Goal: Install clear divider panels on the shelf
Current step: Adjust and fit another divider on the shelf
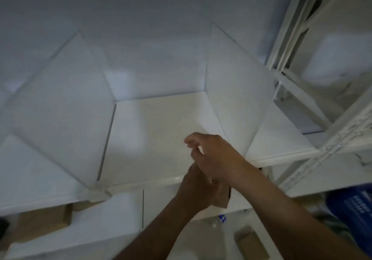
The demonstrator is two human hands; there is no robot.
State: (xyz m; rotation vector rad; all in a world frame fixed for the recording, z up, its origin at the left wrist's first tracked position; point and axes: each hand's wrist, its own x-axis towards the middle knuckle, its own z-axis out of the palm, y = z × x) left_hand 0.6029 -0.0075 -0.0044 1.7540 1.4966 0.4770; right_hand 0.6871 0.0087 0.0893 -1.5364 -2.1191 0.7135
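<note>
Standing right divider panel (pixel 237 98) just beyond both hands (pixel 209 165) — at shelf (pixel 153 131) edge.

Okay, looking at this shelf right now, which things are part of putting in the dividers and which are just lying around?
Part of the job:
- left clear divider panel
- right clear divider panel
- white shelf
- left hand and right hand, together at the shelf's front edge

Just lying about:
- cardboard pieces on the lower shelf
- blue crate
- small bottle below
</note>
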